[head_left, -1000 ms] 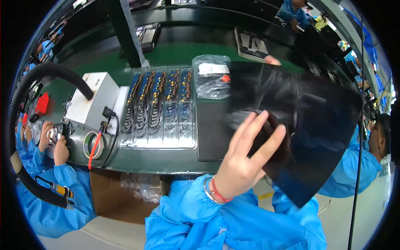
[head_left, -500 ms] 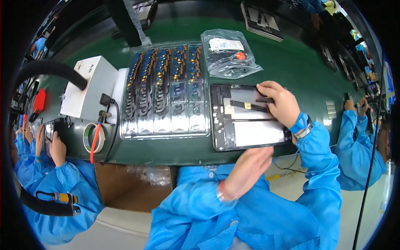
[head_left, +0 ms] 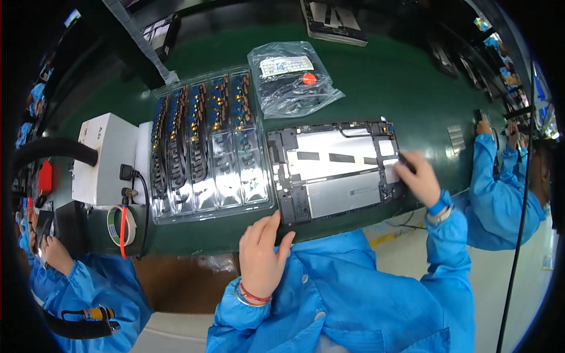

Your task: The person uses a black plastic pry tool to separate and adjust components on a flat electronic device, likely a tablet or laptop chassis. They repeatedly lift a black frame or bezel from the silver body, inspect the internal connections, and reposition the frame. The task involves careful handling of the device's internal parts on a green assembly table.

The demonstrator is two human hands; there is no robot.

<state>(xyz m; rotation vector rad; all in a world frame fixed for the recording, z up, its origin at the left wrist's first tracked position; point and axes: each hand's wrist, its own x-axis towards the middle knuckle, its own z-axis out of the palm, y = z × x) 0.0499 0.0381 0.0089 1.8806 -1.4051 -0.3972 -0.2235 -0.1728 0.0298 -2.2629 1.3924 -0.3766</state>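
Observation:
An opened tablet [head_left: 344, 197] lies flat on the green bench in front of me, showing silvery battery panels, black tape strips and dark circuit parts. My left hand [head_left: 262, 253] is at its near left corner, fingers stretched and thumb apart, with the fingertips at the edge. Over the tablet's right edge is my right hand [head_left: 419, 179], slightly blurred, its fingers drawn together. Something dark shows by those fingertips, too unclear to name. Left of the tablet, a clear plastic tray [head_left: 259, 207] holds rows of small flex cables with dark, blue and gold parts.
A clear plastic bag [head_left: 288, 97] with dark contents lies behind the tablet. On the left stand a white box [head_left: 112, 156] with a black hose and a tape roll [head_left: 120, 226]. More tablets [head_left: 335, 26] sit at the back. Co-workers in blue sit on both sides.
My left hand has moved left from the tablet's near edge to its near left corner. My right hand has drawn back to the right edge, uncovering the panels. The view has shifted.

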